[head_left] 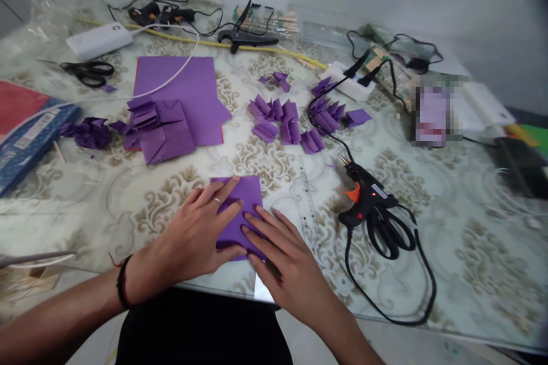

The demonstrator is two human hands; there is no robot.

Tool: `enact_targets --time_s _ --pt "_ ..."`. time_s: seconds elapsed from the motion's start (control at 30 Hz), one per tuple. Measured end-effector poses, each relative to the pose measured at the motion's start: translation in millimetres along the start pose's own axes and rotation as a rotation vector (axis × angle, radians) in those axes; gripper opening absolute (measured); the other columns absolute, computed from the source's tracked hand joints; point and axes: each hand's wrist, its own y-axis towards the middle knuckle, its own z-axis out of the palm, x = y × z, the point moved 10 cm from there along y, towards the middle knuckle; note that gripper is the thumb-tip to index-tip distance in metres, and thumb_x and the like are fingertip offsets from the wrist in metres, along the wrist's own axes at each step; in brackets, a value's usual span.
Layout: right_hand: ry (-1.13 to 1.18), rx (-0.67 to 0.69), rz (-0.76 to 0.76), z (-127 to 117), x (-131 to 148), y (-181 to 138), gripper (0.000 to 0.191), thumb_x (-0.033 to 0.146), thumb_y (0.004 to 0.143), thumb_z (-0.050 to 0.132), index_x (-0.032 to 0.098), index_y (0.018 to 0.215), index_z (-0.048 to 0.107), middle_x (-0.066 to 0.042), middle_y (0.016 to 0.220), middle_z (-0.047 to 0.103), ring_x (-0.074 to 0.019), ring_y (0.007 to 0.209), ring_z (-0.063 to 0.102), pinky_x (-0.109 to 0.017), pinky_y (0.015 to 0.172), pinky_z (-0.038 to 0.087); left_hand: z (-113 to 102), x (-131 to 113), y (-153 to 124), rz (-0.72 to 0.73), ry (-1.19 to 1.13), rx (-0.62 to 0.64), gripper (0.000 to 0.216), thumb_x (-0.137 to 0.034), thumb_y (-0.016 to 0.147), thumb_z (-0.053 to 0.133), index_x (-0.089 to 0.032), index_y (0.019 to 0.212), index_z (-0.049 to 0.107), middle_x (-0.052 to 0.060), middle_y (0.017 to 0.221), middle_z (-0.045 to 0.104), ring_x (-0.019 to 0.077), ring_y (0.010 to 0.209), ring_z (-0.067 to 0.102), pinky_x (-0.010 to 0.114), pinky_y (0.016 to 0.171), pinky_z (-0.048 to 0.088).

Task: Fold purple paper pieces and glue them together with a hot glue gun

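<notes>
A folded sheet of purple paper (246, 189) lies flat near the table's front edge. On its left part rests my left hand (209, 222), fingers stretched out and a ring on one of them. My right hand (280, 242) lies on the paper's right side with its fingers extended and flat. Both hands press on the sheet and hide much of it. Beyond them sit several small folded purple paper pieces (290, 124), a stack of purple sheets (201, 82) and a larger creased purple piece (169, 134).
A glue gun (368, 191) with a lit light lies at right, over black-handled scissors (387, 236), its cord looping forward. A clear ruler (306, 199) is beside my right hand. Farther back are a power strip (349, 81), a clamp (246, 37) and scissors (92, 71).
</notes>
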Motion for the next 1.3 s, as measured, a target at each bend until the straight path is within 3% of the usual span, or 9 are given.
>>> enact_targets --time_s 0.33,0.53,0.63,0.8,0.9,1.3 --pt "-0.003 -0.012 -0.009 -0.9 1.2 0.8 0.037 0.016 0.105 0.06 0.015 0.141 0.067 -0.013 0.153 0.069 -0.0287 0.156 0.052 -0.06 0.127 0.047 0.6 1.7 2.1 0.0 0.02 0.014 0.072 -0.058 0.084 0.089 -0.015 0.137 0.068 0.025 0.172 0.043 0.0477 0.148 0.05 0.067 0.109 0.054" --pt "-0.014 -0.015 -0.007 -2.3 3.9 2.7 0.035 0.017 0.105 0.062 0.012 0.139 0.069 -0.014 0.15 0.071 -0.0298 0.155 0.053 -0.059 0.127 0.047 0.4 1.8 1.3 0.009 -0.003 0.013 0.08 -0.058 0.088 0.086 -0.026 0.157 0.059 0.022 0.172 0.044 0.0459 0.147 0.051 0.068 0.113 0.05" --pt "-0.007 -0.027 -0.006 -5.3 5.3 5.1 0.034 0.016 0.106 0.061 0.011 0.138 0.069 -0.015 0.147 0.072 -0.0303 0.152 0.055 -0.059 0.126 0.049 0.7 0.6 1.0 0.02 0.013 0.017 0.078 -0.061 0.091 0.082 -0.027 0.157 0.06 0.023 0.172 0.044 0.0469 0.147 0.051 0.067 0.112 0.049" --pt "-0.043 -0.119 0.104 -18.7 -4.5 10.0 0.03 0.013 0.107 0.056 0.013 0.131 0.073 -0.015 0.132 0.076 -0.0294 0.125 0.067 -0.051 0.106 0.063 1.3 -0.4 0.8 0.017 0.035 0.025 0.081 -0.06 0.088 0.085 -0.03 0.159 0.059 0.023 0.172 0.043 0.0477 0.148 0.051 0.066 0.112 0.049" --pt "-0.095 -0.126 0.143 -20.8 -6.6 12.5 0.03 0.012 0.107 0.055 0.013 0.129 0.074 -0.015 0.126 0.077 -0.0289 0.111 0.068 -0.049 0.096 0.065 0.9 -1.2 1.0 0.021 0.035 0.029 0.082 -0.061 0.088 0.085 -0.03 0.159 0.059 0.024 0.172 0.044 0.0479 0.148 0.051 0.066 0.112 0.049" --pt "-0.208 -0.119 0.183 -18.4 -8.5 16.1 0.033 0.01 0.107 0.052 0.01 0.132 0.073 -0.016 0.113 0.074 -0.0288 0.098 0.067 -0.049 0.084 0.063 -0.9 -3.9 3.9 0.047 0.059 0.041 0.08 -0.062 0.09 0.082 -0.024 0.157 0.061 0.028 0.169 0.046 0.0495 0.144 0.053 0.066 0.109 0.05"
